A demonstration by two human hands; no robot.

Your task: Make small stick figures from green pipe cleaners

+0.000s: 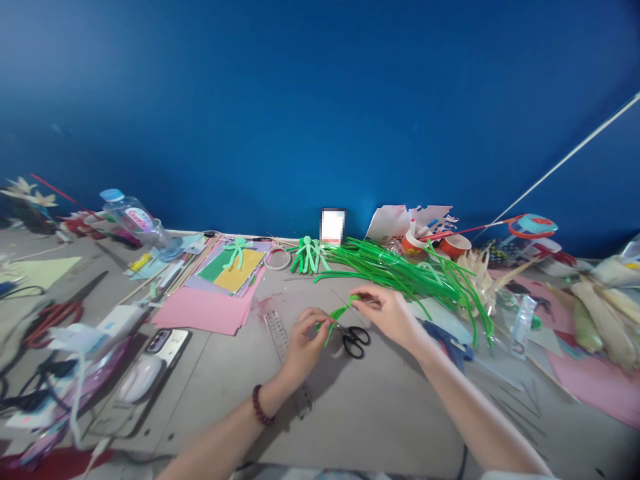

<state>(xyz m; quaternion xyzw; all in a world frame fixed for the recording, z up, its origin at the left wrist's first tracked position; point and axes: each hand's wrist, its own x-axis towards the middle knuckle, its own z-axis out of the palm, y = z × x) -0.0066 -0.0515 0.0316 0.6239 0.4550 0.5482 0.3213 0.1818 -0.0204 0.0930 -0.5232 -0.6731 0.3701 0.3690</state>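
Observation:
Between my two hands is a small figure of bright green pipe cleaners (339, 312). My left hand (307, 338) pinches its lower strands, and my right hand (381, 308) pinches the rounded end at the upper right. Black-handled scissors (355, 341) lie on the table just below the figure, their blades partly hidden by my left hand. A ruler (277, 333) runs under my left wrist. Beyond my hands stand pale green pipe cleaner figures (308, 255), beside a long bundle of green pipe cleaners (400, 269).
Pink paper (207, 308) and a phone (173, 343) lie to the left, with a bottle (137, 219) behind. Red-handled scissors (53, 323) are at far left. A blue glue gun (453, 343) lies beside my right forearm; corn husks (603, 320) sit far right.

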